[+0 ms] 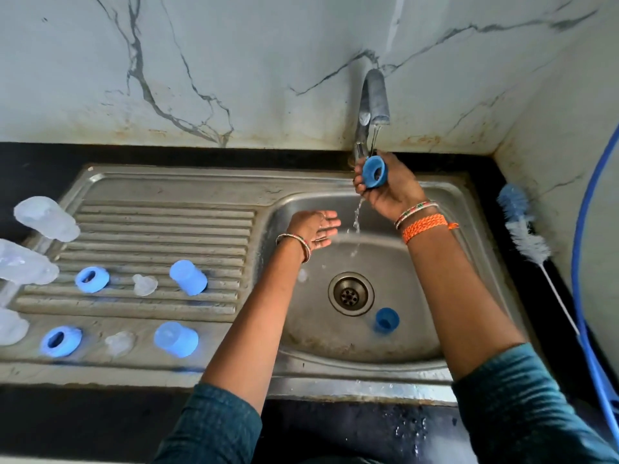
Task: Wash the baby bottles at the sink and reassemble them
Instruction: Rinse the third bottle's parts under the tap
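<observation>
Gripping a blue ring (374, 171) under the tap (373, 98), the right hand (388, 187) rinses it above the sink (385, 343); the left hand (315, 229) hangs open below the tap. Left of the sink lie 3 bottles (47, 218), 2 caps (187, 277), 2 rings (92, 278) and 2 teats (144, 284).

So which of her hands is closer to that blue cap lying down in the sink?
Left. The left hand hangs open over the basin, up-left of the blue cap; the right hand is farther, up under the tap.

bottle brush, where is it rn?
Head view, far right: the bottle brush lies on the dark counter right of the sink basin, beside the blue hose.
</observation>
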`<state>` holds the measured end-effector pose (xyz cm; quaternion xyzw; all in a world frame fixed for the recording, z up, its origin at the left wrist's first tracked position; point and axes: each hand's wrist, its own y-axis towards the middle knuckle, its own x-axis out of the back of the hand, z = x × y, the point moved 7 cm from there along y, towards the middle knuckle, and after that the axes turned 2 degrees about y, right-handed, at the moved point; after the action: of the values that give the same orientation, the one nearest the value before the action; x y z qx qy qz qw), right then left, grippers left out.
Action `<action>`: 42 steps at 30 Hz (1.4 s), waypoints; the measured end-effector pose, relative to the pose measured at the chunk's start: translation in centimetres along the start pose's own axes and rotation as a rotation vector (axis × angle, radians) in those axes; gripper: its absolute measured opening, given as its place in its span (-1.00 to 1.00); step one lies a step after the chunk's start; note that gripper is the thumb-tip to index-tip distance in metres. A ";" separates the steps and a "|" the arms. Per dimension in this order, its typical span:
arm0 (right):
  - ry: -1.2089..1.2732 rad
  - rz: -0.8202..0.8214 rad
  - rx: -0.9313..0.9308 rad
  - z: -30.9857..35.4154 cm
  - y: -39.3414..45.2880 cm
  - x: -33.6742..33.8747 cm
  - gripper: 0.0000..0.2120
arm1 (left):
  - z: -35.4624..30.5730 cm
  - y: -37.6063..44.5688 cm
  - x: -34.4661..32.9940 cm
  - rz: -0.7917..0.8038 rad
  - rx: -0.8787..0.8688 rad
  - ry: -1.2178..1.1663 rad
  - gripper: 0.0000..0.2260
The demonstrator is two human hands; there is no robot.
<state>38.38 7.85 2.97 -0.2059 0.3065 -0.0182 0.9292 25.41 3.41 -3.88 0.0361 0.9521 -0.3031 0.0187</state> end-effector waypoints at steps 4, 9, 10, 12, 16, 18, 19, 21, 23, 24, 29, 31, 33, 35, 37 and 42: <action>-0.486 -0.256 0.437 0.3 -2.4 0.3 -0.68 | -0.4 -1.7 1.5 -0.054 -0.083 0.131 -0.75; -1.225 -0.181 0.365 -5.2 -3.5 0.0 -0.76 | -0.3 -4.1 4.1 -0.115 -0.167 0.249 -0.76; -1.274 -0.181 0.391 -5.6 -3.7 -0.3 -0.79 | -0.5 -4.6 4.8 -0.134 -0.189 0.243 -0.77; -1.397 -0.140 0.325 -7.3 -3.6 -1.0 -0.78 | -0.9 -5.6 6.9 -0.156 -0.227 0.244 -0.81; -1.402 -0.168 0.212 -9.0 -2.9 -2.9 -0.74 | -2.0 -7.4 11.5 -0.173 -0.277 0.241 -0.80; -1.411 -0.249 0.248 -8.9 -2.6 -4.7 -0.64 | -2.8 -8.3 13.7 -0.185 -0.301 0.235 -0.78; -1.382 -0.278 0.284 -9.0 -2.2 -6.1 -0.61 | -3.3 -8.6 15.2 -0.195 -0.317 0.230 -0.77; -1.448 -0.265 0.312 -10.1 -1.6 -8.9 -0.57 | -3.9 -9.4 18.1 -0.224 -0.354 0.218 -0.77; -1.543 -0.181 0.352 -11.8 -1.1 -11.7 -0.56 | -4.4 -10.5 21.4 -0.305 -0.410 0.216 -0.77; -1.548 -0.135 0.390 -12.8 -0.9 -13.6 -0.56 | -4.5 -11.0 23.7 -0.366 -0.442 0.213 -0.78; -1.476 0.265 0.488 -20.1 0.4 -25.1 -0.62 | -2.3 -12.8 34.7 -0.607 -0.419 0.303 -0.88; -1.558 0.475 0.500 -24.0 0.9 -29.3 -0.65 | -1.4 -13.4 37.8 -0.629 -0.417 0.289 -0.87; -1.656 0.624 0.487 -27.0 1.5 -31.8 -0.66 | -0.9 -13.7 39.7 -0.646 -0.430 0.271 -0.81; -1.735 0.701 0.465 -29.4 2.5 -33.5 -0.64 | -0.6 -13.7 41.1 -0.649 -0.429 0.263 -0.79; -1.797 0.742 0.473 -31.1 3.4 -34.8 -0.59 | -0.5 -13.2 41.9 -0.619 -0.437 0.238 -0.80; -1.939 0.770 0.463 -33.9 5.2 -35.6 -0.51 | -0.4 -12.1 43.1 -0.587 -0.458 0.171 -0.84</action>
<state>-10.51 5.75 -3.71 0.1597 -0.5296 0.3903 0.7360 -18.49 -3.75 0.95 -0.2180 0.9631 -0.0707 -0.1408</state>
